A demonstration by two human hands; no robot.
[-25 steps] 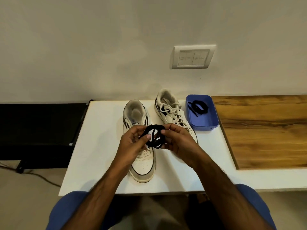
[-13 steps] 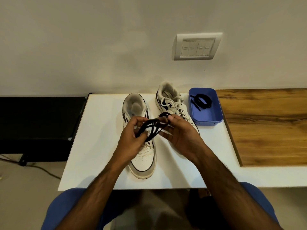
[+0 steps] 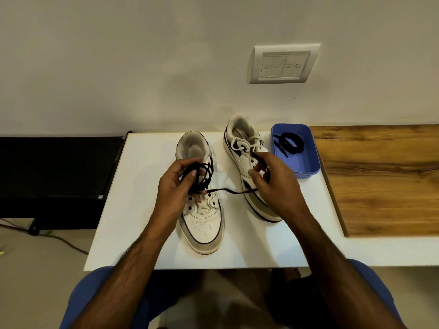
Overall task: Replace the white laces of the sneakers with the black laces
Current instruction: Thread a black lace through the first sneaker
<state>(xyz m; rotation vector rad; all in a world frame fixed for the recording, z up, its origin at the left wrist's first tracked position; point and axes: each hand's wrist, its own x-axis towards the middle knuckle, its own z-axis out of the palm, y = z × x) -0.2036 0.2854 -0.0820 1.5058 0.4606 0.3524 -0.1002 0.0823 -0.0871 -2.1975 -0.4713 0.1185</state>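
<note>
Two white sneakers stand on the white table (image 3: 133, 210). The left sneaker (image 3: 202, 224) has bare eyelets and no lace. The right sneaker (image 3: 242, 148) still carries its white lace (image 3: 244, 144). My left hand (image 3: 175, 186) grips the loose coils of a black lace (image 3: 225, 191) above the left sneaker. My right hand (image 3: 273, 181) pinches the other part of that lace over the right sneaker. One strand runs stretched between the two hands.
A blue tray (image 3: 306, 165) at the table's back right holds a second coiled black lace (image 3: 288, 142). A wooden surface (image 3: 380, 176) adjoins on the right, a black bench (image 3: 54, 172) on the left. A switch plate (image 3: 283, 64) is on the wall.
My hands have moved apart. The coiled black lace has been pulled open, and one strand now stretches from the left hand to the right.
</note>
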